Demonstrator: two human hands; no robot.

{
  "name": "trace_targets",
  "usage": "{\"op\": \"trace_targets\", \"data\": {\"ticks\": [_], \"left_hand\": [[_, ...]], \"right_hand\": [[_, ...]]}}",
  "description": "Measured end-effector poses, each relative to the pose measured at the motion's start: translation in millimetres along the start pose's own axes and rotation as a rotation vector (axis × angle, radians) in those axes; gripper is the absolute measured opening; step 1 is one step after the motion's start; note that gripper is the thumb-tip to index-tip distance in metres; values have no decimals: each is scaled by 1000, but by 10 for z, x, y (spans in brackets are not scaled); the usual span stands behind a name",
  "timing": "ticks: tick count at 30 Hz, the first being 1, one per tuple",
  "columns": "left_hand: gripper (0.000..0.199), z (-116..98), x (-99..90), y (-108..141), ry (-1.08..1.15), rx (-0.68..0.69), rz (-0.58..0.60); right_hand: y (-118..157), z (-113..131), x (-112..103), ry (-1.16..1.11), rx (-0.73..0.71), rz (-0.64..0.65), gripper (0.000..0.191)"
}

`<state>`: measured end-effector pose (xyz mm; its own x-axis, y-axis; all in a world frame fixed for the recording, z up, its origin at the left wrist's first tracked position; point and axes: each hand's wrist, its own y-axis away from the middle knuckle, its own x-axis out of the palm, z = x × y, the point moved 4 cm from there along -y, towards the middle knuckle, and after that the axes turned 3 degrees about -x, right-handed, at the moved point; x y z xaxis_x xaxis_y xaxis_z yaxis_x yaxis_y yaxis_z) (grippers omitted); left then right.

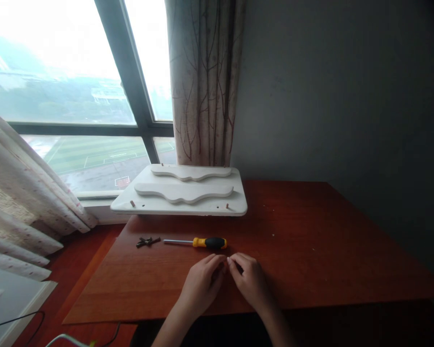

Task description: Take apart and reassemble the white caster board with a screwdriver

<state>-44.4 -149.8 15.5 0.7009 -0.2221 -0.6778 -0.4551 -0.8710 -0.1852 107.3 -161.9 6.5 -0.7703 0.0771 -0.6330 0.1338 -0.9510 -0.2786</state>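
Note:
My left hand (204,279) and my right hand (249,279) meet over the near part of the table, fingertips touching. Both have curled, closed fingers; anything between them is too small or hidden to make out. Just beyond them lies a screwdriver (210,242) with a yellow and black handle, its shaft pointing left. Left of its tip is a small pile of dark screws (147,242). Farther back rests a white board (188,208) with two wavy-edged white strips, the nearer strip (184,192) and the farther strip (191,172), lying across it. Short wooden dowels (132,203) stand up from the board.
The reddish-brown wooden table (311,241) stretches far to the right, with a few tiny pale specks on it. A window (65,86) and a patterned curtain (206,82) stand behind. Cables (67,337) hang at the lower left beside the table edge.

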Motion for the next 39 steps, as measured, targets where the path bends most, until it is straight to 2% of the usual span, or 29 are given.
{"op": "trace_targets", "data": {"ticks": [39], "left_hand": [[31, -1, -6, -5, -1, -8, -12]], "right_hand": [[-3, -6, 0, 2, -8, -17, 31]]}}
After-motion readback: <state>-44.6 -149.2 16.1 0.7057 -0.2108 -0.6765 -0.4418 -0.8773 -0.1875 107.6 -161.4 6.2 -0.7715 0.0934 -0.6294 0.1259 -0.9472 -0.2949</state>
